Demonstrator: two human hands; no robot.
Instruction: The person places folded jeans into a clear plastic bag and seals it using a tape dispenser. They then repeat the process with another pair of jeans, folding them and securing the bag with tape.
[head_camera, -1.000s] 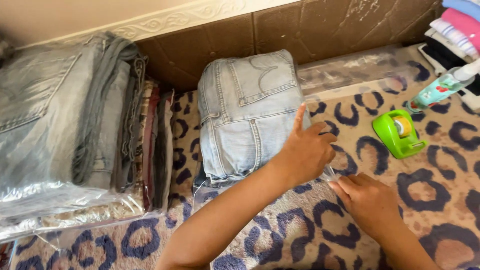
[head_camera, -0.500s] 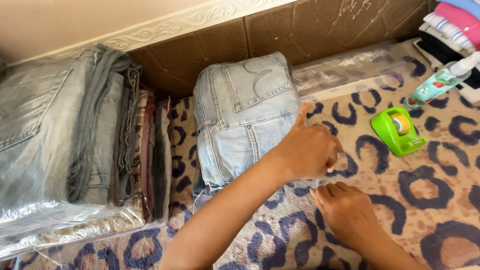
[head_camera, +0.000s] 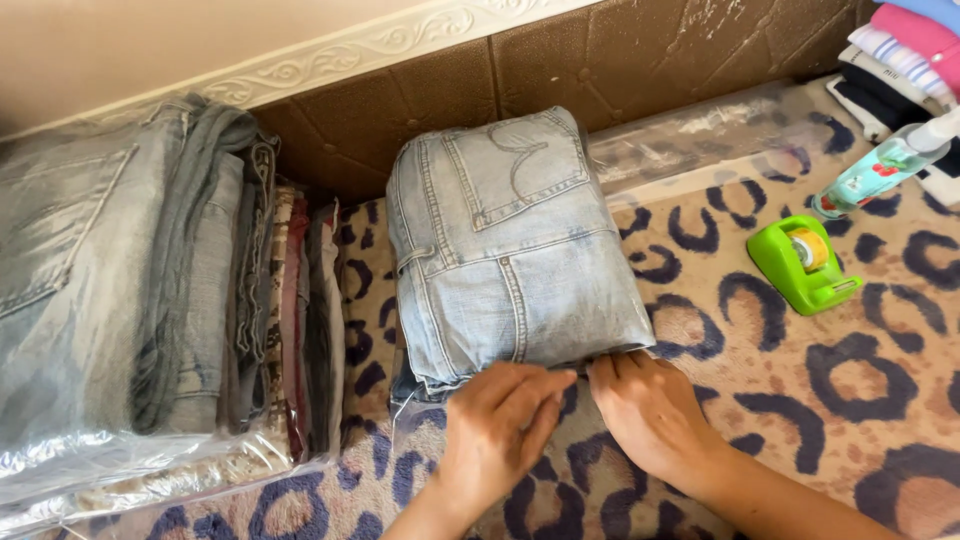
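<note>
The folded jeans (head_camera: 510, 250) lie in the middle of the leopard-print cover (head_camera: 800, 400), their far edge close to the brown wall (head_camera: 600, 70) and their near edge under both hands. A clear plastic bag (head_camera: 690, 140) seems to wrap them, its loose end stretching right along the wall. To the left, a narrow strip of cover separates them from a bagged stack of clothes (head_camera: 150, 300). To the right there is more open room before the green tape dispenser (head_camera: 805, 265) and the spray bottle (head_camera: 875, 170), which lie well apart from the jeans.

The bagged stack is cut off at the left edge, and the folded clothes (head_camera: 910, 50) in the top right corner are only partly in view. What lies under the fingertips at the near edge of the jeans is hidden.

The left hand (head_camera: 500, 425) and right hand (head_camera: 650, 410) sit side by side, palms down, fingers together and pressed flat against that near edge. Neither pinches anything visible. Both forearms enter from the bottom edge.
</note>
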